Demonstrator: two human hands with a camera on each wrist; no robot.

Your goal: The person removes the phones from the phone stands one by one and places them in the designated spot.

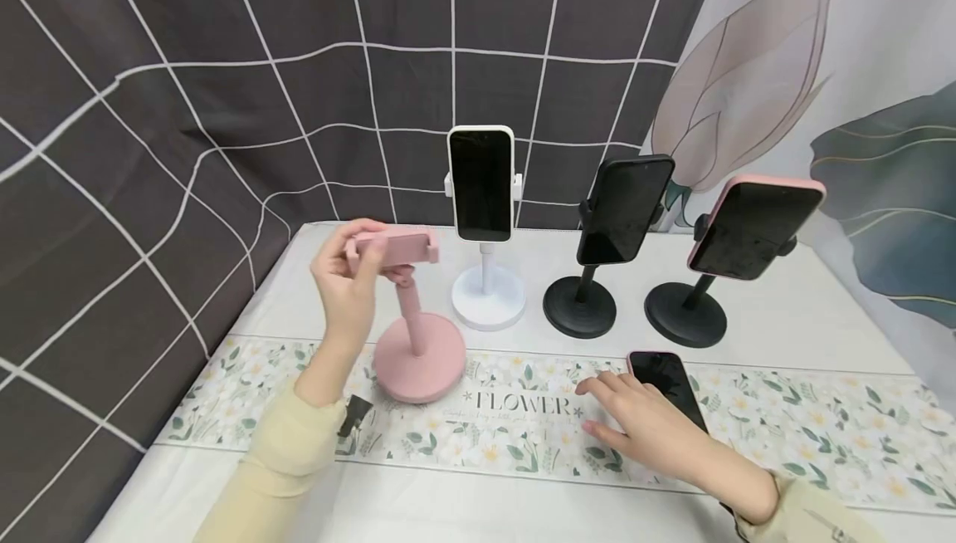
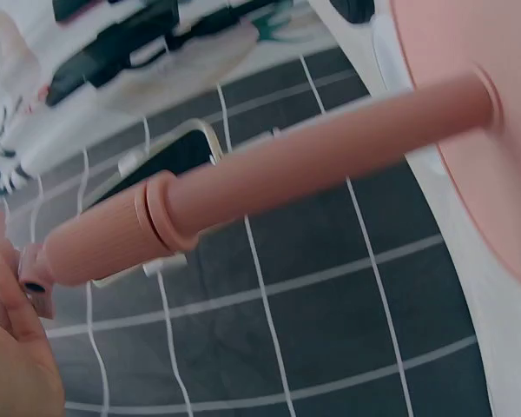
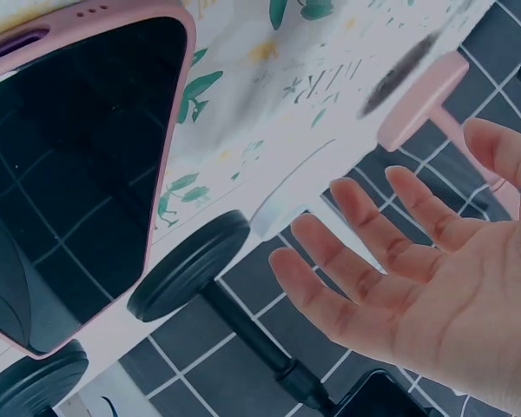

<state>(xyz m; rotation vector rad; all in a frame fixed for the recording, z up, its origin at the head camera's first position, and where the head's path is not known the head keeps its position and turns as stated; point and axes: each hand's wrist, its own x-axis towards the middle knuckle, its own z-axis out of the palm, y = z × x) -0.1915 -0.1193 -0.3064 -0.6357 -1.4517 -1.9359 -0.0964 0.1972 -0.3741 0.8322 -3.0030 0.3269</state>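
Note:
A pink phone stand [image 1: 420, 358] with a round base stands on the table at the left. My left hand [image 1: 347, 286] grips its clamp [image 1: 403, 248] at the top, thumb in front and fingers behind; no phone sits in that clamp. The stand's ribbed collar and post [image 2: 330, 156] cross the left wrist view. My right hand [image 1: 642, 427] hovers low over the floral runner, fingers spread and holding nothing. Partly behind it lies a phone in a pink case [image 1: 668, 381], screen up; the right wrist view shows that phone [image 3: 78, 156] beside the hand's fingers.
Behind stand a white stand [image 1: 489, 298] bearing a white-cased phone [image 1: 481, 186], and two black stands [image 1: 579, 307] bearing a black phone [image 1: 626, 211] and a pink-cased phone [image 1: 756, 229]. A small dark object [image 1: 354, 414] lies by the left forearm. A gridded dark cloth [image 1: 403, 95] hangs behind.

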